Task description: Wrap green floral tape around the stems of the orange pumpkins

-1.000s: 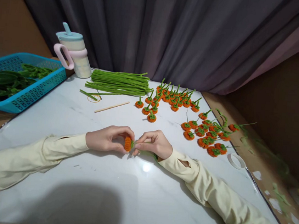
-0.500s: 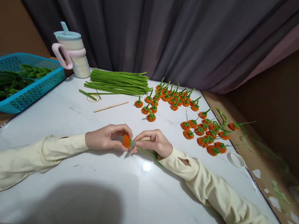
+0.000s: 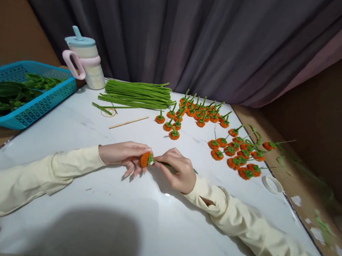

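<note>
A small orange ribbed fuzzy pumpkin with a green top sits at the fingertips of my left hand. The thumb and fingers of that hand hold it, while some lower fingers spread beneath. Close on its right, my right hand pinches a thin green strip that runs toward the pumpkin's green top. Part of the strip is hidden by the fingers, and its far end shows behind the hand. Both hands are above the white tabletop.
Behind lie a bundle of green pipe cleaners, a wooden stick and a rubber band. Several finished pumpkins stand at back and right, near a white tape roll. Leaves fill a blue basket beside a tumbler.
My left hand has turned, its lower fingers now opened out below the pumpkin, whose green top shows more. My right hand has rolled over, its back now more visible. The view shifted slightly.
</note>
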Available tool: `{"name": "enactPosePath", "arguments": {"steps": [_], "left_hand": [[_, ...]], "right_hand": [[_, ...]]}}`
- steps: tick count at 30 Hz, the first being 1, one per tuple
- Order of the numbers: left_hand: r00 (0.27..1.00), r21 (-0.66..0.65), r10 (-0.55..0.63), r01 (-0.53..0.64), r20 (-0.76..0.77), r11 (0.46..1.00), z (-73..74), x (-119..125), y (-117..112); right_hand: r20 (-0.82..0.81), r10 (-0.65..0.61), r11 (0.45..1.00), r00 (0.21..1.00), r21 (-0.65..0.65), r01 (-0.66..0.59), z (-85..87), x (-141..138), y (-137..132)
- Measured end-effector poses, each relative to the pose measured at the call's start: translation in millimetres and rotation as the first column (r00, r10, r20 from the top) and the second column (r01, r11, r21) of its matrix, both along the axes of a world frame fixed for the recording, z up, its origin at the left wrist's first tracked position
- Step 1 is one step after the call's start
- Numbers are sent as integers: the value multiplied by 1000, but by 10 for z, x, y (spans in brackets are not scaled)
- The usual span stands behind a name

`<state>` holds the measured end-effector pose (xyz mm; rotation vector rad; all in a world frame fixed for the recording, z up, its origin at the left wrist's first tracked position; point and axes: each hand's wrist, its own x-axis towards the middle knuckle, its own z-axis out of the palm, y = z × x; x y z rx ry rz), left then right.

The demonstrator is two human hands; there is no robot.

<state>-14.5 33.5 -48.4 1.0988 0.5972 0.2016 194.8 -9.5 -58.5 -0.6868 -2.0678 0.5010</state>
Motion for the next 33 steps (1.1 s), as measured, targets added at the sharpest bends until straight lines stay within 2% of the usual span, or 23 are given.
{"name": "enactPosePath", "arguments": {"steps": [3, 6, 8, 10, 12, 14, 16, 19, 21, 23, 33], "left_hand": [[997, 95, 75, -76, 19, 993, 47, 2, -32], [987, 258, 148, -160, 67, 953, 78, -4, -62], [977, 423, 189, -214, 101, 881, 74, -5, -82], [969, 633, 216, -244, 122, 735, 55, -4, -106], [967, 814, 220, -232, 131, 533, 35, -2, -129], [968, 912, 211, -207, 138, 355, 18, 0, -148], [969, 952, 199, -195, 149, 237, 3, 1, -162], [967, 975, 197, -187, 161, 122, -23, 0, -177], [965, 980, 205, -185, 166, 76, -44, -2, -186], [965, 982, 207, -179, 164, 57, -66, -4, -197], [971, 981, 161, -188, 178, 49, -111, -8, -222]], "right_hand": [[33, -27, 1000, 999, 15, 27, -2, 0, -3], [55, -96, 981, 994, -164, 104, 6, 3, -7], [55, -109, 944, 993, -306, 120, 10, 3, -5], [32, -90, 915, 995, -392, 96, 10, 2, 2], [4, -72, 903, 997, -425, 67, 8, 0, 12], [-27, -68, 893, 997, -448, 49, 9, 1, 21], [-61, -69, 880, 996, -474, 32, 16, 4, 25], [-123, -78, 884, 989, -468, 11, 35, 9, 23], [-162, -90, 897, 983, -442, 9, 45, 9, 20], [-182, -100, 894, 978, -448, 8, 49, 5, 18], [-201, -68, 792, 977, -606, -70, -15, -15, 47]]}}
